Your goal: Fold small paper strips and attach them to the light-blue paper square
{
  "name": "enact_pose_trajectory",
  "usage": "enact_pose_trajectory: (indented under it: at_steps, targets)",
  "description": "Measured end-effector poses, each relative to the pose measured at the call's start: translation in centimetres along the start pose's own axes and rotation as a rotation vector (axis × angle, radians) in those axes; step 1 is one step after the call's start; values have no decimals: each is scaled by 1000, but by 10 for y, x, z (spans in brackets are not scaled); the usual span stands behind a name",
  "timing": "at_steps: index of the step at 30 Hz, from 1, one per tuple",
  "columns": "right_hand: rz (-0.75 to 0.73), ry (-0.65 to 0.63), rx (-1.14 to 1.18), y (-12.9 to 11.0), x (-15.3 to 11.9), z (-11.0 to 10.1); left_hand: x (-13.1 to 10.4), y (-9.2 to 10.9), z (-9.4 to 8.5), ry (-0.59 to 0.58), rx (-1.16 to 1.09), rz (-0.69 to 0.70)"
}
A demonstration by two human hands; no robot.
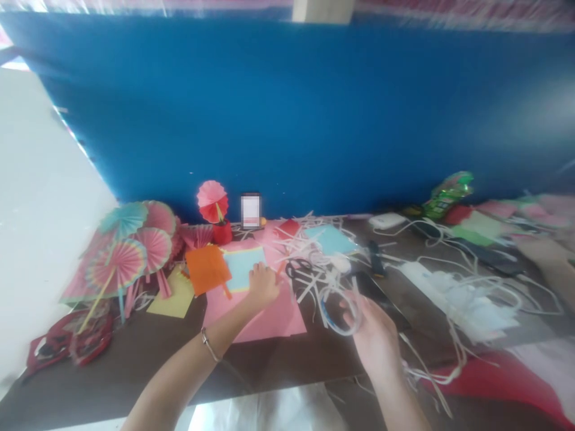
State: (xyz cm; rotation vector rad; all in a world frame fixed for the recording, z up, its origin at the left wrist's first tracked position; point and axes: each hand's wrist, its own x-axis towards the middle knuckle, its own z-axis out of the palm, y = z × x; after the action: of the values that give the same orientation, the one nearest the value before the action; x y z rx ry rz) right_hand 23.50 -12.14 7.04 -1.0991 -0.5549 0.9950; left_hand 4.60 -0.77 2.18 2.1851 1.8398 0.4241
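My left hand (263,284) is over the right edge of a light blue paper (238,269) with a yellow border, its fingers bent and pressed together on it. Under that lies a larger pink sheet (265,326). A ring-shaped roll of clear tape (326,316) with a blue band is held in my right hand (375,326), just right of the pink sheet, thumb and fingers closed around its right side. Overlapping the blue paper's left side is an orange paper piece (206,269). Black-handled scissors (299,267) lie between my hands among white paper strips.
Pleated paper fans (119,263) stand at the left beside a yellow sheet (173,296). A pink and red fan (212,202) stands in a red holder (221,232). White cables (453,341) and a dark phone-like slab (377,293) lie right. The blue wall (287,120) bounds the table's back.
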Motion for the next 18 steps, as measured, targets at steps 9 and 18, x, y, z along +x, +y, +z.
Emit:
enact_pose_trajectory:
  at_steps: [9, 18]
  targets:
    - [-41, -14, -224, -4, -8, -25, 5, -20, 7, -8, -450, 33]
    - [-478, -310, -711, -5, 4, 1, -7, -77, -12, -57, -934, -52]
